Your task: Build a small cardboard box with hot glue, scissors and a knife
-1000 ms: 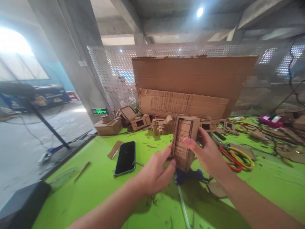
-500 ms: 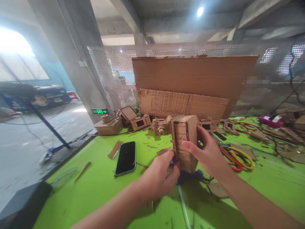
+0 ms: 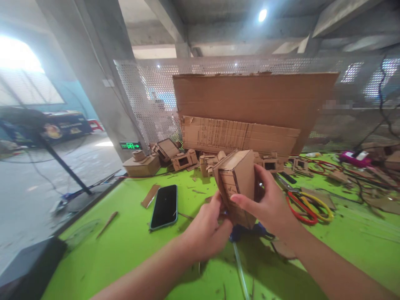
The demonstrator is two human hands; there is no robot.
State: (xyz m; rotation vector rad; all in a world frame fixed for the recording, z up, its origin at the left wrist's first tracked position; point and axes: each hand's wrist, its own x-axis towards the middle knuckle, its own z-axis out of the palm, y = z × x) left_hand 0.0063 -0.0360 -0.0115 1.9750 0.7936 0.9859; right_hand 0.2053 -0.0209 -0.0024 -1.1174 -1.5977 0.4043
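Both my hands grip a small cardboard box, tilted above the green table. My left hand closes on its lower left edge, the fingertips partly hidden behind it. On the right side, my right hand holds it with the thumb across the printed front face and the fingers behind. Underneath and partly covered by the box and hands is a blue tool, perhaps a glue gun, with a clear stick running toward me.
A phone lies left of my hands. Pliers with red and yellow handles are at the right. Cardboard models line the back, before a large cardboard sheet. Scraps and cables litter the right side.
The box has turned and tipped in my hands, showing more of its top and right side. Both hands have shifted slightly left with it.
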